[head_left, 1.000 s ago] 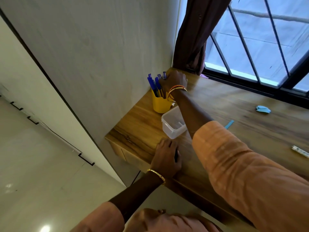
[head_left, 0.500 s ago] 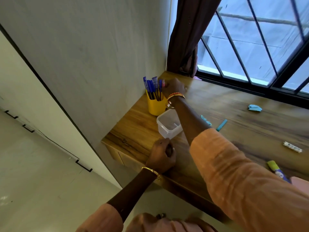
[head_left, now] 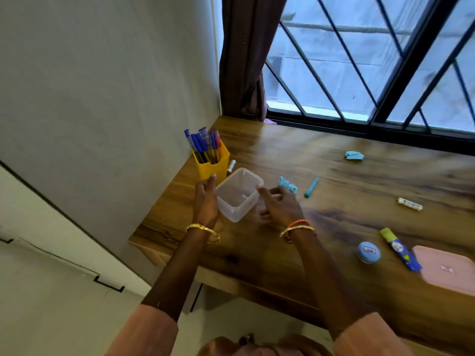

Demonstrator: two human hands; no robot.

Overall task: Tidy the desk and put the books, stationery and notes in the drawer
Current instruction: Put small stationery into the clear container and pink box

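Note:
A clear plastic container stands on the wooden desk near its left end. My left hand lies with straight fingers against the container's left side. My right hand is at its right side, the index finger reaching to the rim; the hand is blurred. Just behind stands a yellow pen holder with several blue pens. Crumpled blue paper and a teal pen lie right of the container.
More crumpled blue paper lies near the window. A small white stick, a round blue tin, a glue stick and a pink box lie to the right. A brown curtain hangs in the corner.
My right hand has drawn back from the pen holder to the container's right side. My left hand has moved from the desk's front edge up to the container's left side.

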